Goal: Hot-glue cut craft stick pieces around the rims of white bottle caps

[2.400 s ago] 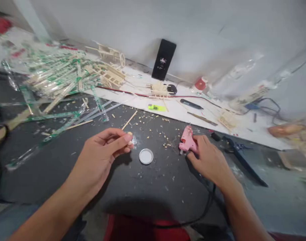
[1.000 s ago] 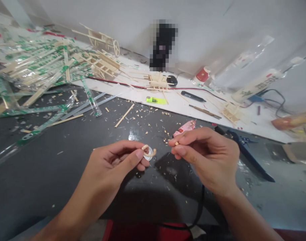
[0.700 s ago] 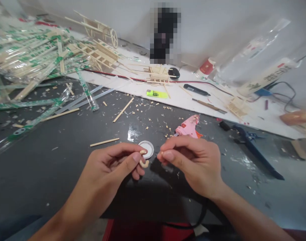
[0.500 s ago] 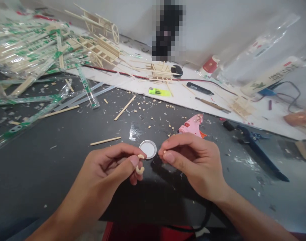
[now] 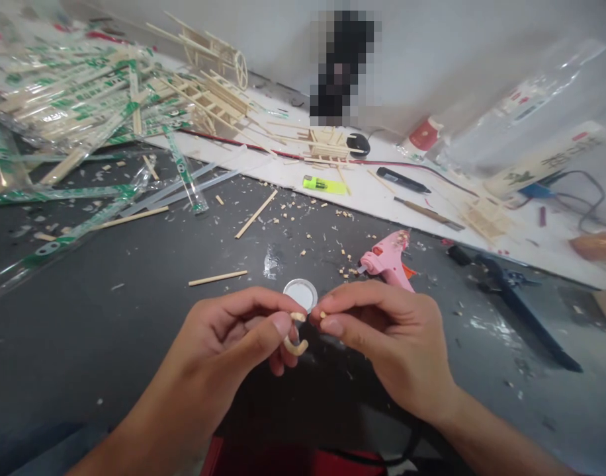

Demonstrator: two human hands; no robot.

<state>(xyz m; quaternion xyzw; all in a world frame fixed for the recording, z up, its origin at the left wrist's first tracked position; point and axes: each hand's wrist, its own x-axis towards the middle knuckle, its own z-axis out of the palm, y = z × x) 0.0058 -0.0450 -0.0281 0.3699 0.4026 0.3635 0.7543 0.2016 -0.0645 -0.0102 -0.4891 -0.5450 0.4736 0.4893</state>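
Observation:
Between thumb and forefinger, my left hand pinches a pale, curved wooden piece shaped like an open ring, its gap facing right. My right hand, just to the right, pinches a tiny wooden bit at its fingertips. A small space separates the two pieces. Just beyond the fingertips, a round white disc with a silvery rim lies on the dark table. A pink glue gun lies behind my right hand, its handle partly covered by it.
Wrapped chopsticks are heaped at the back left, beside wooden stick models. Loose sticks and small offcuts lie on the table. A yellow-green lighter, black pen and craft knife lie farther back. Dark blue cutters lie right.
My hands have come closer together, and more of the curved piece shows. The tiny bit in my right fingertips is now clearer. The whole view has shifted slightly.

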